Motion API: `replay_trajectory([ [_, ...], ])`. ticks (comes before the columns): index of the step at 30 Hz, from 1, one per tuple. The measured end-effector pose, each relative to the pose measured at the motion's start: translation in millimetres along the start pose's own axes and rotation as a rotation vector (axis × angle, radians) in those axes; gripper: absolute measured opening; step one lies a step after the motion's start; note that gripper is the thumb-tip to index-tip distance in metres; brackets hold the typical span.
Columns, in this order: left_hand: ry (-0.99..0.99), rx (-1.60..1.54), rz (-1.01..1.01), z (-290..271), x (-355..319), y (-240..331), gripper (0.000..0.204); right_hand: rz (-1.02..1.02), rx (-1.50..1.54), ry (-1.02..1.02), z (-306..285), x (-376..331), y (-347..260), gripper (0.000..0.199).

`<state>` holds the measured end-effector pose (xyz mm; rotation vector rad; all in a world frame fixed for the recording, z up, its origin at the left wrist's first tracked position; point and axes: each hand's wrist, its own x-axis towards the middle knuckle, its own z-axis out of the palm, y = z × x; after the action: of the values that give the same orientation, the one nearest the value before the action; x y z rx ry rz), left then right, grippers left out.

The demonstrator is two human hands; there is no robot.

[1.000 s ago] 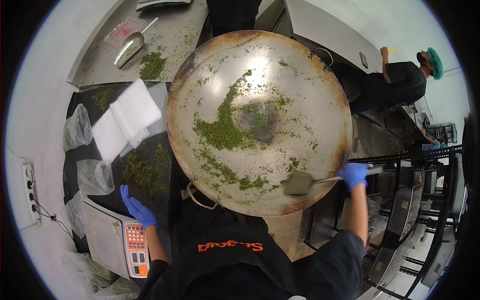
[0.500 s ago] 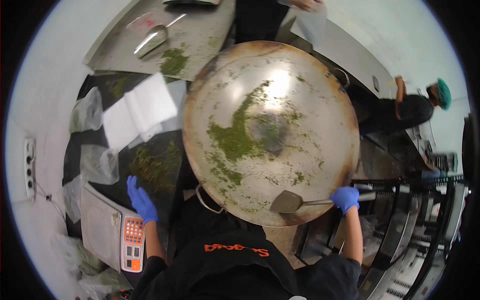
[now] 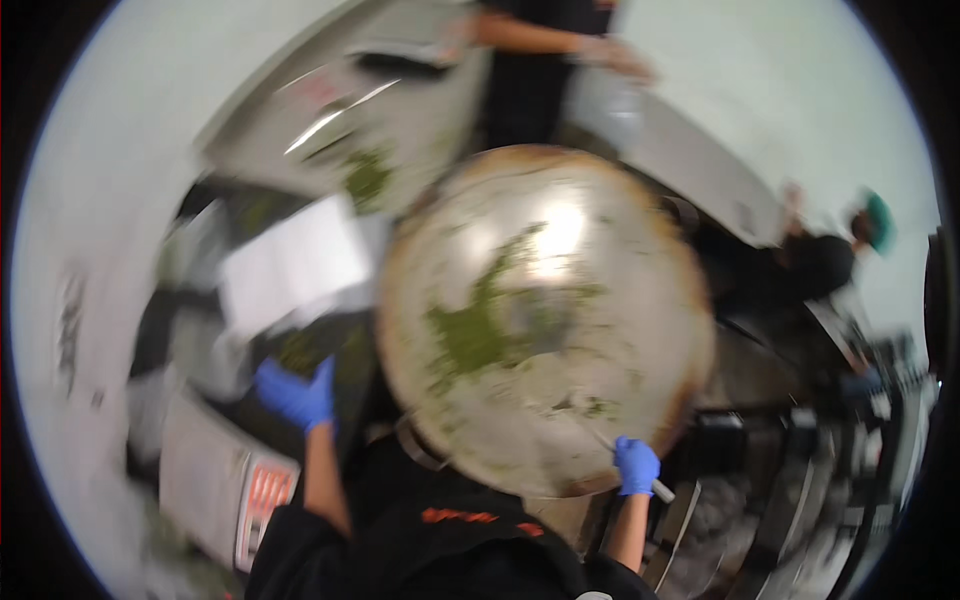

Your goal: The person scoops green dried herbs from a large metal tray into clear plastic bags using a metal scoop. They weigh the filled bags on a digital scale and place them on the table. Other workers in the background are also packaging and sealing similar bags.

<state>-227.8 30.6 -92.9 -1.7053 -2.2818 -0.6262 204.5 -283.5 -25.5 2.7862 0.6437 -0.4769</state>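
A wide round metal pan (image 3: 640, 310) with a browned rim lies before me. Dry green flakes (image 3: 470, 338) are heaped left of its middle, with bits scattered elsewhere. My right hand (image 3: 637, 465), in a blue glove, is closed round the handle of a metal spatula (image 3: 664, 491) at the pan's lower right. The spatula's shaft reaches over the pan; its blade blurs into the metal. My left hand (image 3: 298, 394), also blue-gloved, holds nothing. Its fingers and thumb are apart, above the dark worktop left of the pan, near stacked white sheets (image 3: 295, 262).
A scale (image 3: 205, 455) with orange keys stands at lower left, near clear plastic bags (image 3: 205, 345). A metal scoop (image 3: 325, 130) and spilled flakes lie on the far-left table (image 3: 255, 125). One person (image 3: 525, 75) stands beyond the pan, another (image 3: 815, 265) at right.
My right hand has moved left and down with the spatula, whose blade now reaches further over the pan. My left hand's thumb has spread. The whole view has shifted and blurred.
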Motion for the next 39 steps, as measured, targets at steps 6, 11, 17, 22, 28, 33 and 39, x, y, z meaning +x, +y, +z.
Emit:
replay_trajectory([
  [6, 0.1, -0.06, 0.344, -0.3, -6.1, -10.9, 0.098, 0.201, -0.083, 0.156, -63.0, -17.7, 40.1, 0.033],
  [11, -0.155, -0.115, 0.49, 16.0, -8.0, -24.8, 0.074, 0.267, -0.085, 0.171, -50.1, -40.4, 60.4, 0.034],
  [17, -0.197, -0.143, 0.452, 54.6, -10.0, -60.6, 0.055, 0.233, -0.025, 0.103, -41.7, -48.3, 58.4, 0.04],
  [22, -0.105, -0.118, 0.479, 10.0, -7.8, -31.2, 0.055, 0.224, -0.049, 0.115, -45.4, -47.0, 58.1, 0.041],
  [28, -0.075, -0.117, 0.454, -10.0, -24.4, -22.8, 0.059, 0.257, -0.049, 0.127, -41.7, -48.6, 58.4, 0.039],
  [33, 0.02, -0.201, 0.404, -12.9, -36.2, -17.2, 0.06, 0.265, -0.037, 0.083, -40.2, -54.2, 56.9, 0.039],
  [39, 0.044, -0.253, 0.372, -24.4, -34.0, -13.7, 0.062, 0.227, -0.039, 0.104, -38.5, -54.1, 55.4, 0.043],
])
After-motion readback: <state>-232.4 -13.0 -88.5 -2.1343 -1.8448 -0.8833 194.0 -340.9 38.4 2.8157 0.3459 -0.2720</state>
